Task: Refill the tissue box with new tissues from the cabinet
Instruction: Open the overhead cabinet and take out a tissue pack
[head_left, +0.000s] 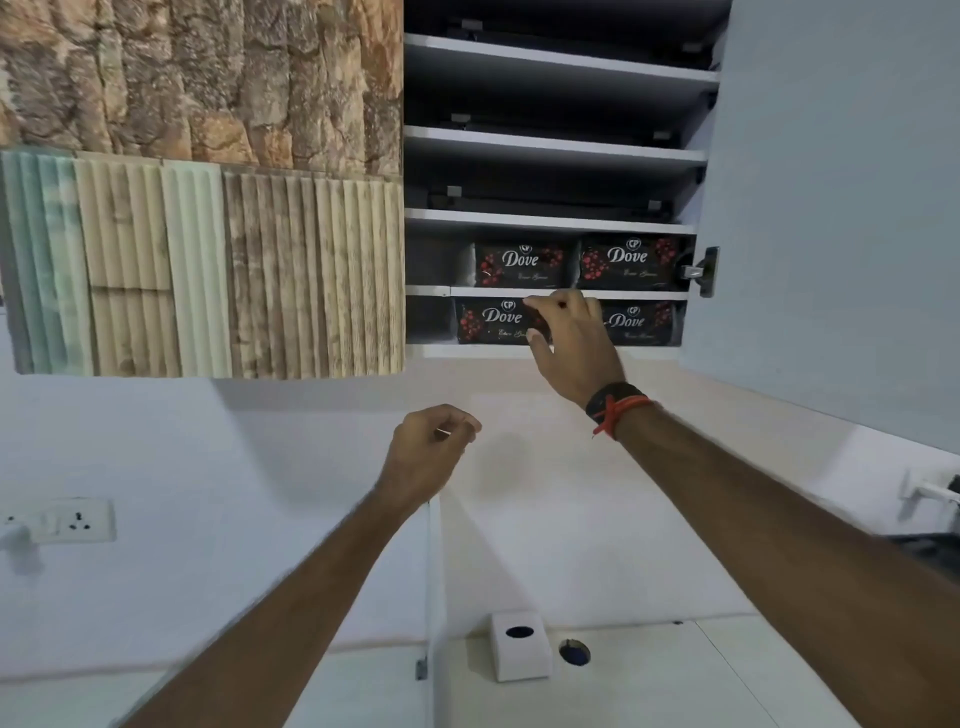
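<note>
right hand (569, 343) hides pack (493, 322) end | small print blurred

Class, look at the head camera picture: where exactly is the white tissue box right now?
The white tissue box stands low in the head view, just right of centre, on the pale counter beside a round hole, between the two forearms.

Glossy black plastic tissue packs (519, 265), seemingly; rough stone-look panel (197, 78).
</note>
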